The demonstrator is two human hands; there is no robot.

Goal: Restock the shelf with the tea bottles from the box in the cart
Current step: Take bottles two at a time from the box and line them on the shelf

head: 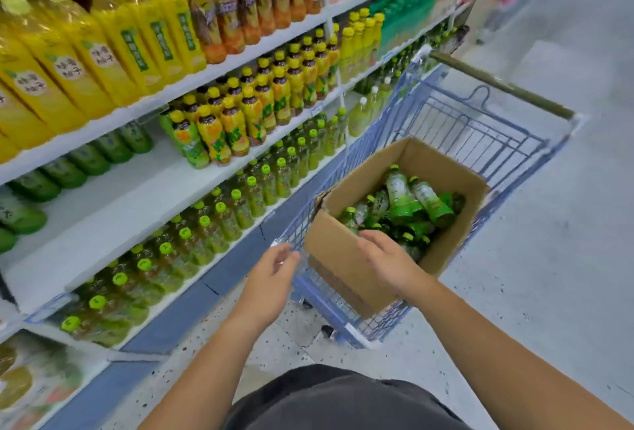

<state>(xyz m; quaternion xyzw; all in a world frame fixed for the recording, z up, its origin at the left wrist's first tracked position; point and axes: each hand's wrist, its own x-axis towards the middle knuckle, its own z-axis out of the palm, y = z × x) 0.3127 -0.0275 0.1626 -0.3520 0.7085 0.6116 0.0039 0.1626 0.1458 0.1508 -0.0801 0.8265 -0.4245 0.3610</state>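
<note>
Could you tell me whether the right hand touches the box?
Cannot tell: head view shows the right hand overlapping the box rim, hiding any contact.

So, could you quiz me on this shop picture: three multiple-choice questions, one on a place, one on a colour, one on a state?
1. Where is the cardboard box? A on the floor; B in the cart; C on a shelf.
2. What colour are the caps of the tea bottles in the box? A red; B blue; C green.
3. How is the box's top? A open; B taped shut; C covered by a cloth.

Answers: 1 B, it sits inside the cart's wire walls. 2 C, green caps show among the heap. 3 A, the bottles lie in plain sight inside.
</note>
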